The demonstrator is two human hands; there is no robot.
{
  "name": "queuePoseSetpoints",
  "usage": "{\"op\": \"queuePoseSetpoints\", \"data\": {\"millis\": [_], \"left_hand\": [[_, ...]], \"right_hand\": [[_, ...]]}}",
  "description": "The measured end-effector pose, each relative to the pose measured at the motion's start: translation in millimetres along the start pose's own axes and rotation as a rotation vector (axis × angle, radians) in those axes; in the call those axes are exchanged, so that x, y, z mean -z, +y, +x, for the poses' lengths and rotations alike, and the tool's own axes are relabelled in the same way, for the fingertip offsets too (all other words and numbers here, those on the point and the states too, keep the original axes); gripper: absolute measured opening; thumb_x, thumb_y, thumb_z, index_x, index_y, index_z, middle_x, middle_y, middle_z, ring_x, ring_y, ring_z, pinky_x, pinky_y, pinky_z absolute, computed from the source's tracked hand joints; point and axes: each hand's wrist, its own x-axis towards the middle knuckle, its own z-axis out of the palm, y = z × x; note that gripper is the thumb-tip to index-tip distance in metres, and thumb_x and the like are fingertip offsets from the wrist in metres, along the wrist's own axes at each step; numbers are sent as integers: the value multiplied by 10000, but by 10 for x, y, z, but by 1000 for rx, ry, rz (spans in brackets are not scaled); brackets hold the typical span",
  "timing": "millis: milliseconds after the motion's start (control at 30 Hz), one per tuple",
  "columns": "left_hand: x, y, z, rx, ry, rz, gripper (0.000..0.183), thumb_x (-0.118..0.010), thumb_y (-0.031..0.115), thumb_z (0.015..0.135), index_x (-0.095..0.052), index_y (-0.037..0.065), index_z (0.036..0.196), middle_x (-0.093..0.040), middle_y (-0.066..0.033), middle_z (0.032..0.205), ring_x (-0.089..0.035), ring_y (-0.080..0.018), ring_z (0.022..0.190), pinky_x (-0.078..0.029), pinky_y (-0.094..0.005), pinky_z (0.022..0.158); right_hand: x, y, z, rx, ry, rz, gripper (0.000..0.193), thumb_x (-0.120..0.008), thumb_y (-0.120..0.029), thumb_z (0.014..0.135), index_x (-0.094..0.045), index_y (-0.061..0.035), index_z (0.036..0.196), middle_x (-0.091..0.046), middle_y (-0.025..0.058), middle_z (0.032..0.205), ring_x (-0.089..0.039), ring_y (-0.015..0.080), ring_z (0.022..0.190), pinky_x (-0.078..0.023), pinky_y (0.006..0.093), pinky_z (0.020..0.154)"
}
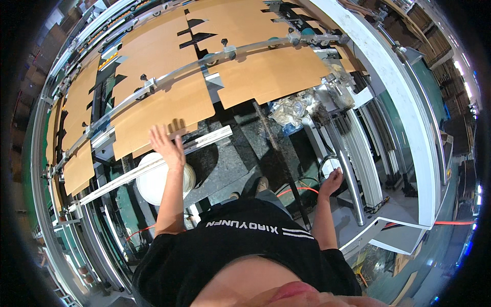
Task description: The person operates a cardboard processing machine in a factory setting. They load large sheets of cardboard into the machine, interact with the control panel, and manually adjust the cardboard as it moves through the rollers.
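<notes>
My left hand (167, 147) is stretched over the near edge of a flat brown cardboard sheet (163, 110), its fingers spread apart. Whether the palm presses on the board or just hovers, I cannot tell. Under the wrist runs a long white metal rail (118, 179). Off to the right, my right hand (331, 182) is closed, its fingers curled beside a shiny metal bar (350, 179) and a thin dark cable loop (324, 165). What it holds, if anything, is hidden. A second cut cardboard sheet (271, 74) lies right of the first on the machine.
A crossbar with small wheels (179, 69) spans the sheets. Below the rail stands a white round bucket (153, 187). A dark rod (276, 143) slants down between my hands, near crumpled clear plastic (292, 110). A white machine frame (411, 97) curves along the right side.
</notes>
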Motion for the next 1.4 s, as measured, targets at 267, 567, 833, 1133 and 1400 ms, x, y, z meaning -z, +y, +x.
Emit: {"op": "queuePoseSetpoints", "data": {"millis": [267,567,833,1133,1400], "left_hand": [[-205,904,-39,-212,-248,-154,687,-661,149,792,-335,88,1393,-220,-170,1493,-157,-359,1396,-122,-526,1121],[-409,1521,28,-362,-320,-253,673,-676,107,763,-377,74,1365,-280,-171,1462,-215,-366,1374,-152,-524,1113],[-658,1951,61,-441,-412,-268,672,-663,84,757,-376,67,1365,-291,-173,1455,-221,-367,1369,-151,-526,1117],[-952,2460,116,-506,-457,-280,649,-682,75,748,-405,62,1335,-300,-164,1451,-250,-370,1355,-190,-526,1106],[-1201,3003,270,-560,-439,-334,608,-678,84,763,-430,62,1317,-319,-165,1442,-274,-361,1348,-208,-506,1101]], "right_hand": [[-75,40,37,-18,-31,56,270,-506,-124,951,-565,32,1164,-616,121,1071,-586,177,938,-452,291,828],[-105,176,88,-98,1,105,303,-502,-111,939,-545,24,1206,-609,133,1109,-593,202,994,-450,307,872],[-305,291,580,29,16,94,262,-508,-108,947,-562,13,1173,-614,120,1082,-589,178,1001,-466,299,878],[-766,275,1415,-21,-15,209,307,-500,-77,935,-523,-4,1232,-566,140,1190,-576,193,1039,-453,308,898],[-970,375,1822,-96,-58,-51,306,-558,-97,878,-591,-5,1167,-639,147,1049,-617,231,910,-481,335,803]]}}
